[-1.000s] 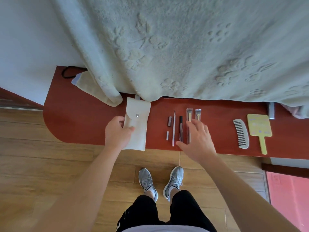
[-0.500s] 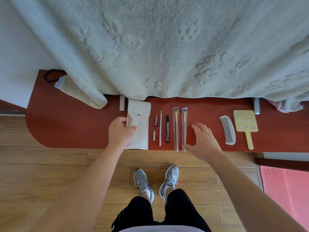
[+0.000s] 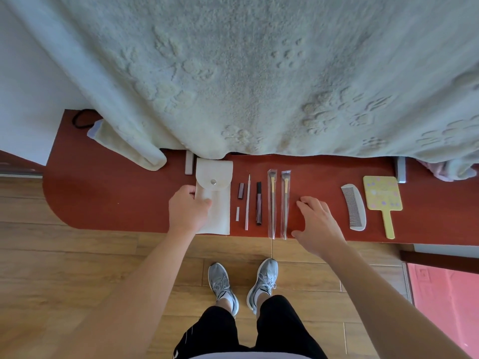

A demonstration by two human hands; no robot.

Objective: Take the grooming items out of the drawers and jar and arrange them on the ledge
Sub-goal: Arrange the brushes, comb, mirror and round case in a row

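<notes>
Now the right hand (image 3: 317,226) has slid clear, empty and spread: two cellophane-wrapped brushes (image 3: 272,200) sit placed on the red-brown wooden ledge (image 3: 103,198). The left hand (image 3: 188,211) still pinches the white snap-button fabric pouch (image 3: 217,203), probably next.

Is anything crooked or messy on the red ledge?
Mostly neat. The two brushes in clear sleeves seem to poke just past the ledge's front edge, so they might slip off. The comb lies slightly tilted compared with the straight row beside it.
</notes>
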